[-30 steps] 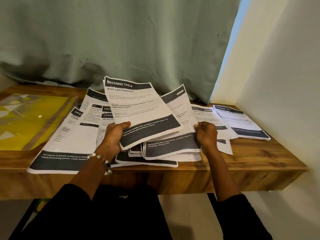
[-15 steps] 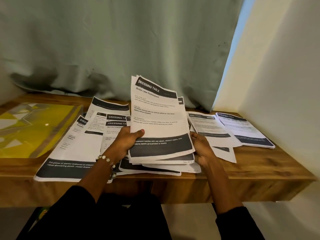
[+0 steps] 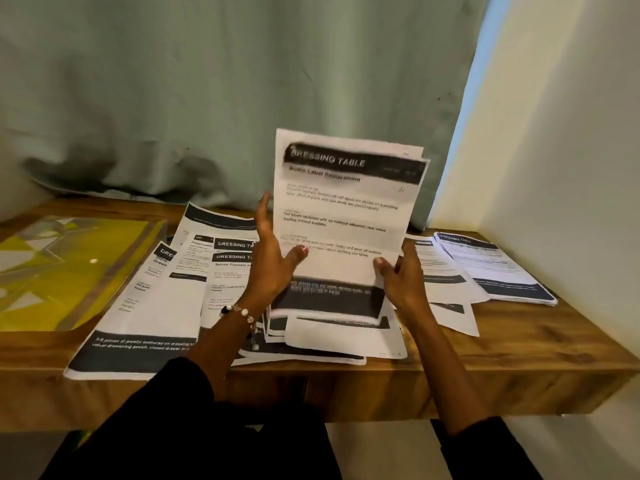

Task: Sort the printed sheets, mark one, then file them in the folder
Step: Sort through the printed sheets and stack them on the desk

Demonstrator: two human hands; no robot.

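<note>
The upright sheet [image 3: 346,216] reads "DRESSING TABLE" in its dark header; the heading below is too blurred. Flat sheets [image 3: 228,258] beside it show "DRESSING TA…" twice, then "Serum Transfer". The near-left sheet [image 3: 138,348] reads "velvet drawstring pouch, closed drawer".

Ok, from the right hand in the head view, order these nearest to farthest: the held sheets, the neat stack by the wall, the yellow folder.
1. Held sheets: gripped by the right hand at their right edge.
2. Neat stack: on the desk's right end, by the wall.
3. Yellow folder: far left of the desk, beyond the left hand.
</note>
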